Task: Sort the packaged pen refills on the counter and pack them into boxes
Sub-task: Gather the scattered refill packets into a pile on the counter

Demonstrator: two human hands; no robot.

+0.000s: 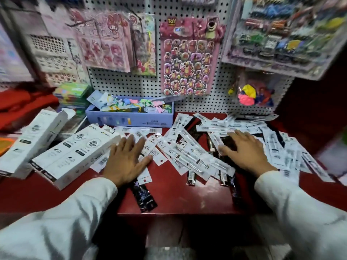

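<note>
Several packaged pen refills, mostly white sleeves with a few black ones, lie scattered over the red counter. My left hand rests flat, fingers spread, on refill packs near the white boxes. My right hand lies palm down on the pile at the right, fingers apart. One black pack lies just below my left hand. Two long white boxes lie on their sides at the left; their open ends are hard to make out.
A light blue tray of small coloured items stands at the back centre. Behind it a white pegboard carries sticker sheets and toy packs. Red cloth and a stack of colourful packets sit at the back left.
</note>
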